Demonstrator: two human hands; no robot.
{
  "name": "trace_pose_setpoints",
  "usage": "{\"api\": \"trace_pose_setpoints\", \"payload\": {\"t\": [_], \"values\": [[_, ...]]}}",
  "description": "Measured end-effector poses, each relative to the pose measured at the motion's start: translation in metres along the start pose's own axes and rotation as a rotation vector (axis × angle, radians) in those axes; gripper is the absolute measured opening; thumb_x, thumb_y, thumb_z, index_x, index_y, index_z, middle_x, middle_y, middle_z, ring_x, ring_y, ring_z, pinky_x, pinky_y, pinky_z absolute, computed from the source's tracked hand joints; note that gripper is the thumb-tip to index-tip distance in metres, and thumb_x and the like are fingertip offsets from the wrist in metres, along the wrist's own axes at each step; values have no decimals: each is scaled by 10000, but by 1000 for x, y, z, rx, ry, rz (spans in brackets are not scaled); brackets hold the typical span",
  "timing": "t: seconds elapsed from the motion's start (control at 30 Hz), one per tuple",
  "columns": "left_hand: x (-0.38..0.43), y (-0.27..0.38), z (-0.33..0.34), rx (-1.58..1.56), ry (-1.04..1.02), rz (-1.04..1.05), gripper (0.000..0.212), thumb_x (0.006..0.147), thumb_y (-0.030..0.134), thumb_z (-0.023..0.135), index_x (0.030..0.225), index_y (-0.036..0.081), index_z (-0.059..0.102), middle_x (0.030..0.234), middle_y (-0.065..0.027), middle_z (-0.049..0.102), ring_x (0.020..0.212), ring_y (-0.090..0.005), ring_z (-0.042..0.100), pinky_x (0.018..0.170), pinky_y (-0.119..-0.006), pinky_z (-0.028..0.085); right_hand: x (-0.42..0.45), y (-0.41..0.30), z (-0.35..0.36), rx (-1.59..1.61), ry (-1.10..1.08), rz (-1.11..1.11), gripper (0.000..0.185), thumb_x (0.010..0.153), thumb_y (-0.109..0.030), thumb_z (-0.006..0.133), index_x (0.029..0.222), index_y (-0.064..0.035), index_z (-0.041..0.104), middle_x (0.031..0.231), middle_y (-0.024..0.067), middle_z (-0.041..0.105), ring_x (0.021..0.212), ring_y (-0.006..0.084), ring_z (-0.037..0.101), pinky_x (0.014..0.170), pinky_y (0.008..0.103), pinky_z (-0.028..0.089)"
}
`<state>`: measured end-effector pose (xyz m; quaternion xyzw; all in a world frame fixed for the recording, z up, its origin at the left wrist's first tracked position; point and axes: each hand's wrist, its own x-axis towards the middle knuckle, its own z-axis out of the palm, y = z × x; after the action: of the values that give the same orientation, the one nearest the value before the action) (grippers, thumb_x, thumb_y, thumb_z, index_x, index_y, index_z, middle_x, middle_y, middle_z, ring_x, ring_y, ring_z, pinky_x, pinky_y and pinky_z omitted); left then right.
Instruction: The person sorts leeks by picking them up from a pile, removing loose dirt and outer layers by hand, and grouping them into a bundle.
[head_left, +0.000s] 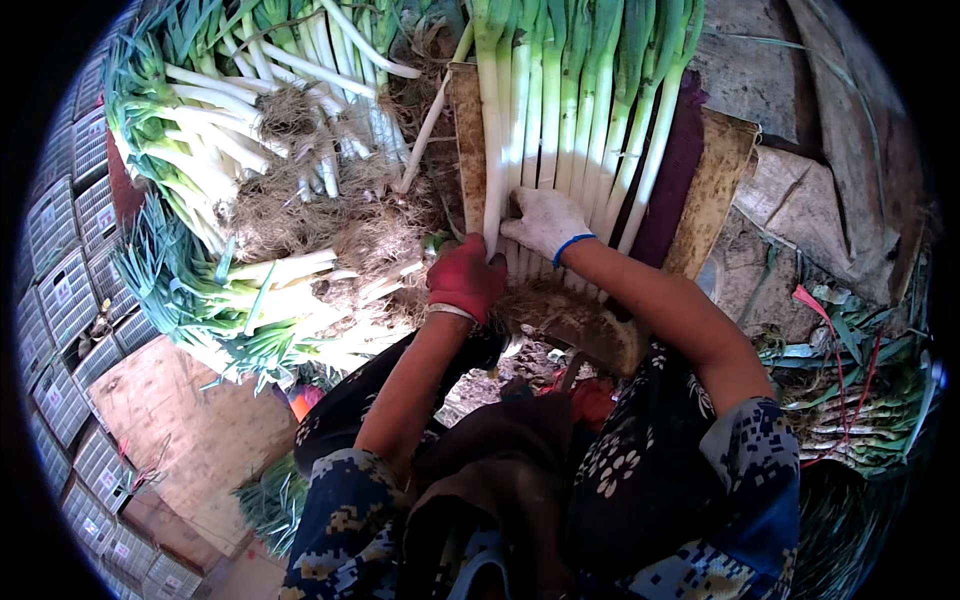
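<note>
A row of leeks (559, 135) lies side by side on a wooden rack, green leaves away from me and white stalks towards me. My left hand (466, 279), in a red glove, closes around the root end of the leftmost leek (492, 142). Across the white stalks rests my right hand (551, 225), in a white glove with a blue cuff. Its fingertips point left towards that same leek, and their grip is partly hidden. The rack has a left wooden side (469, 150), a right wooden side (709, 191) and purple cloth (671, 169) inside the right one. Tangled roots hang over its near end.
Loose leeks (217, 135) with matted roots (292, 217) are heaped at the left. Beyond them stand grey slatted crates (67, 289) and a plywood board (195, 435). At the right lie crumpled sheeting (817, 202) and a leek bundle (855, 431) with red string.
</note>
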<state>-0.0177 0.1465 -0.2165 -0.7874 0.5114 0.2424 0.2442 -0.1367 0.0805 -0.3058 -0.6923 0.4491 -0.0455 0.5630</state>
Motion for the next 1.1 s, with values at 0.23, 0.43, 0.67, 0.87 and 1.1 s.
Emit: {"api": "trace_pose_setpoints", "payload": {"t": [0.23,0.43,0.67,0.87,1.1], "values": [[2,-1,11,-62,107,-53,385,716,402,643,871,61,554,814,-217,642,797,-400,618,712,-459,496,1,-2,-4,-45,-45,15,380,735,-355,595,937,-33,605,864,202,646,840,355,632,744,447,506],[9,7,-11,-102,57,-37,396,727,408,642,912,71,549,825,-215,645,807,-395,621,707,-461,497,0,-5,-4,-69,-46,20,388,743,-361,597,935,-23,602,871,201,644,847,356,630,746,448,505],[14,5,-1,0,-11,-26,383,763,401,618,951,81,524,812,-224,642,790,-407,620,691,-480,494,2,-3,-7,-68,-90,38,395,745,-361,597,952,-24,600,886,207,643,863,355,629,756,440,505],[12,3,3,19,7,-1,370,788,398,598,969,83,526,807,-236,635,783,-423,613,692,-490,488,12,9,-6,26,-134,-44,510,746,-441,602,926,37,599,837,246,628,865,391,611,772,442,491],[18,-25,-9,-149,-153,130,311,816,329,574,944,46,548,859,-222,638,838,-395,614,741,-492,472,15,-3,-8,-5,-144,5,639,750,-584,595,866,44,610,813,241,630,842,373,623,750,425,502]]}}
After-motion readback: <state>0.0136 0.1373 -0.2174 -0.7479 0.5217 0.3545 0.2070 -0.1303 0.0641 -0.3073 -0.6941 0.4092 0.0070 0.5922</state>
